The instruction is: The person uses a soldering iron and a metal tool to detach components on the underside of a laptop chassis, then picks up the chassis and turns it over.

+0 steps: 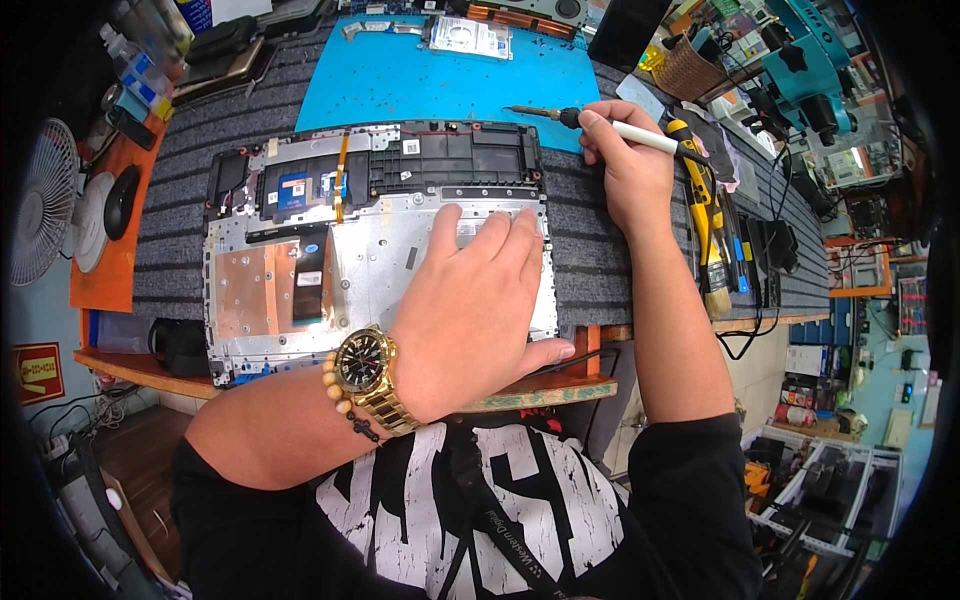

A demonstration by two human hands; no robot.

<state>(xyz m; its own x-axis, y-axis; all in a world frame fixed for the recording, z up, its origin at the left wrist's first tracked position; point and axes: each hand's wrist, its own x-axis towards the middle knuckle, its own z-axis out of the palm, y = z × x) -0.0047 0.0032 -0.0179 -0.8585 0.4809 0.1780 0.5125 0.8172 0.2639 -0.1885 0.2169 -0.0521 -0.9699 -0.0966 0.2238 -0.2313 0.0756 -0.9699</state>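
A laptop's opened lower casing (375, 270), silver metal with black plastic along its far side, lies on the ribbed grey mat near the bench's front edge. My left hand (475, 290) rests flat on the right part of it, fingers spread and pointing away from me, covering what is beneath. In my right hand (625, 155) is a soldering iron (640, 137) with a white handle, gripped like a pen. Its metal tip points left, above the blue work mat (430, 90) beyond the casing. An orange ribbon cable (341, 178) runs over the casing's far left part.
A metal drive (470, 37) and a copper heat sink (525, 18) lie at the far side. Right of my forearm are a yellow-handled tool (700, 195), a brush (716, 285) and dark cables. A teal microscope (805, 70) stands far right, a fan (45, 200) far left.
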